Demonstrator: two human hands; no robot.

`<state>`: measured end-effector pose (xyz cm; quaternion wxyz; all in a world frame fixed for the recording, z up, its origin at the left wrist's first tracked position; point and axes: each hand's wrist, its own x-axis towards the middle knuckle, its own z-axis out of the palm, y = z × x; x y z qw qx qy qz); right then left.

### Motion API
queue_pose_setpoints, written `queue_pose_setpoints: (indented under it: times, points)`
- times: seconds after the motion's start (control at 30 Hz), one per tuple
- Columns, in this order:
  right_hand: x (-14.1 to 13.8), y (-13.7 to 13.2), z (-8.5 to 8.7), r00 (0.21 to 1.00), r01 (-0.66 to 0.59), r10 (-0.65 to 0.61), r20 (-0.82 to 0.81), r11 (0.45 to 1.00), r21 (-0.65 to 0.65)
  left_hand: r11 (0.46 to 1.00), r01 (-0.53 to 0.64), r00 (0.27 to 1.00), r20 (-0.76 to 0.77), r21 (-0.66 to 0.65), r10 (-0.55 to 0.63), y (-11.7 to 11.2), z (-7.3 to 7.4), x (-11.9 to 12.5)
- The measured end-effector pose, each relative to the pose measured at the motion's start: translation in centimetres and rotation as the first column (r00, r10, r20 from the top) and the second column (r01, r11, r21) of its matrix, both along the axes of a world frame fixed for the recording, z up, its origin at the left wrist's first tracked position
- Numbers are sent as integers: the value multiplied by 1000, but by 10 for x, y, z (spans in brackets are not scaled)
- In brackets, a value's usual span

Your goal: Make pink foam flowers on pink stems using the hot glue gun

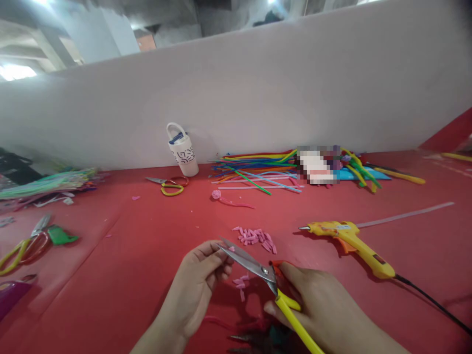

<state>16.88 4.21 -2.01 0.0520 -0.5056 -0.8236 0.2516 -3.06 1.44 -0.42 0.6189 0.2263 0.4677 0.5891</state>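
My right hand (313,295) is wrapped round the red and yellow handles of a pair of scissors (250,264), whose blades point up and left. The blade tips reach the fingers of my left hand (202,280), which are pinched together. Between them, at the blades, a small pink piece (231,249) shows, partly hidden by the fingers. Just beyond the blades lies a pile of short pink pieces (254,237). A few more pink pieces (241,282) lie between my hands. Near the bottom edge are dark pliers-like tools (250,339), blurred and partly covered.
A yellow glue gun (350,241) with a black cord lies to the right. Farther back are colourful pipe cleaners (254,167), a pink flower-like piece (217,195), more scissors (171,187) and a white tumbler (184,155). Other scissors (31,241) lie left. A pale wall (236,93) closes off the back.
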Motion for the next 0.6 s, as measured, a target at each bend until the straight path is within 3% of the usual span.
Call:
queue_pose_setpoints:
  times: [0.27, 0.6]
  points:
    - [-1, -1, 3, 1000, 7, -8, -16, 998, -63, 999, 6, 991, -131, 38, -1, 0, 0, 1]
    - [0, -3, 0, 997, -46, 39, -66, 994, -102, 999, -20, 993, -112, 44, 24, -1, 5, 1]
